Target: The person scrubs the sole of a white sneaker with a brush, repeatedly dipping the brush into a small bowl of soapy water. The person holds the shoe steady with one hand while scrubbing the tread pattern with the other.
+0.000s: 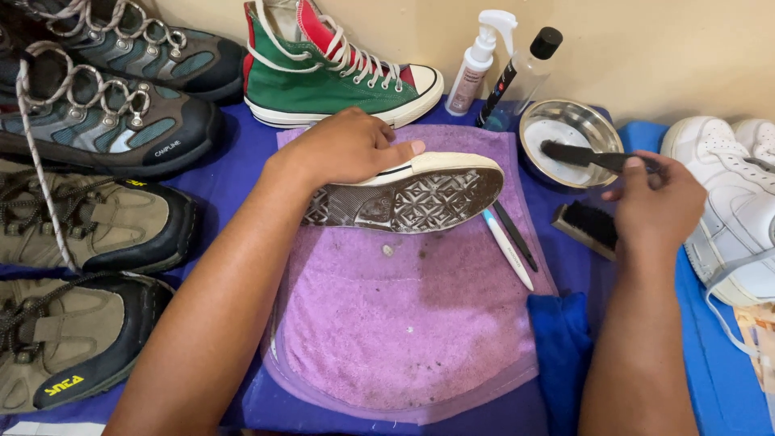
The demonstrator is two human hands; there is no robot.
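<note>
My left hand (343, 149) grips a sneaker (420, 194) tipped on its side over a purple towel (404, 323), with the dirty patterned sole facing me. My right hand (654, 198) holds a black-handled brush (585, 153) whose head dips into a metal bowl (569, 121) at the back right. A second, upright green and red high-top sneaker (331, 73) stands behind the towel.
A black bristle brush (588, 226) and two thin pen-like tools (510, 242) lie right of the sole. A pump bottle (478, 60) and a clear bottle (529, 69) stand at the wall. Hiking shoes (89, 121) line the left, white sneakers (735, 202) the right, and a blue cloth (561, 347) lies in front.
</note>
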